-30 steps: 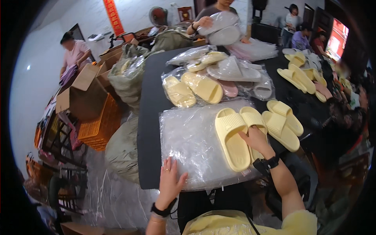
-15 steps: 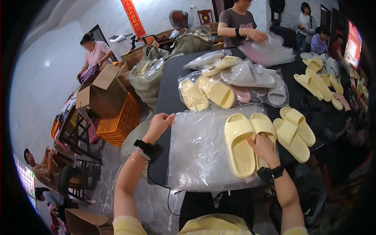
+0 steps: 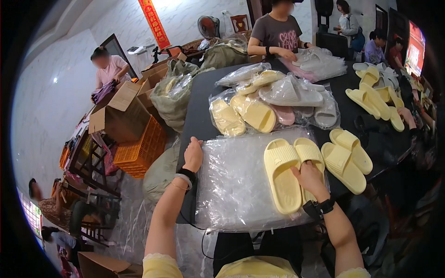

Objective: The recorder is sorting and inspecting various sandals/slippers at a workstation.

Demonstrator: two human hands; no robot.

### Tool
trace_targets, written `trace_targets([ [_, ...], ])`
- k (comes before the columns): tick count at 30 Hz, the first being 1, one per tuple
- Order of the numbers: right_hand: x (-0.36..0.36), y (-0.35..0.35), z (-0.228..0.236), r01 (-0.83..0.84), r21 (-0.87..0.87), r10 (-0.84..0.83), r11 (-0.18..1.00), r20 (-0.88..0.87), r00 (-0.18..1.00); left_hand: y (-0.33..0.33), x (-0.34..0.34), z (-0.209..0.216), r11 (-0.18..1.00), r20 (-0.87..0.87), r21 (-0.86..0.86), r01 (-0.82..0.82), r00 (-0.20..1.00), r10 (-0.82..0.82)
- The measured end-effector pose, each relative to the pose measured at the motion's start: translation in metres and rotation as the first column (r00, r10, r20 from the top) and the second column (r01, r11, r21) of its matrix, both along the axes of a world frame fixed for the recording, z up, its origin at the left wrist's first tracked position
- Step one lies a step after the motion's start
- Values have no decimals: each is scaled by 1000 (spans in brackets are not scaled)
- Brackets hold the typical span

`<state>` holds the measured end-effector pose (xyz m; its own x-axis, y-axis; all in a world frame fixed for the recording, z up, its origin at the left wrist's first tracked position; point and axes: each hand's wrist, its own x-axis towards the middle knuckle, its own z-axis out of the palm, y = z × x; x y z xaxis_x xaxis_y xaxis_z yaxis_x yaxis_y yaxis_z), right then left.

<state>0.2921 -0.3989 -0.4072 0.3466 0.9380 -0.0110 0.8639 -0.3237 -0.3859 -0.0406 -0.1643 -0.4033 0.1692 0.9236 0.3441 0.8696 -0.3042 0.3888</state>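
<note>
My right hand point(image 3: 309, 178) grips a pair of pale yellow slide slippers point(image 3: 281, 178); its fingers reach into the right slipper's opening and its thumb lies over the left slipper's inner edge. The pair rests on the right part of a stack of flat clear plastic bags point(image 3: 232, 185). At the stack's top left corner my left hand point(image 3: 193, 155) is closed, its fingers curled; what they pinch is hidden. A second yellow slipper pair point(image 3: 345, 164) lies just right of the first, partly overlapping itself.
Bagged slippers in yellow, grey and pink point(image 3: 273, 99) form a pile on the dark table point(image 3: 197, 99) beyond the bags. Loose slippers point(image 3: 371, 99) lie far right, near another person's hand point(image 3: 407, 116). An orange crate point(image 3: 141, 148) and sacks point(image 3: 174, 99) stand left.
My left hand has drawn slightly left and down, its fingers more curled. My right hand keeps its grip on the slippers. The co-worker across the table has lowered their hands.
</note>
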Motion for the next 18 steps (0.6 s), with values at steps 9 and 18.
trace_targets([
  [9,-1,3,-8,31,44,-32,999,35,999,-66,-24,22,964,124,216,155,975,-184],
  [18,16,-7,3,19,412,89,911,-240,967,-223,-51,29,980,237,-183,80,971,-35],
])
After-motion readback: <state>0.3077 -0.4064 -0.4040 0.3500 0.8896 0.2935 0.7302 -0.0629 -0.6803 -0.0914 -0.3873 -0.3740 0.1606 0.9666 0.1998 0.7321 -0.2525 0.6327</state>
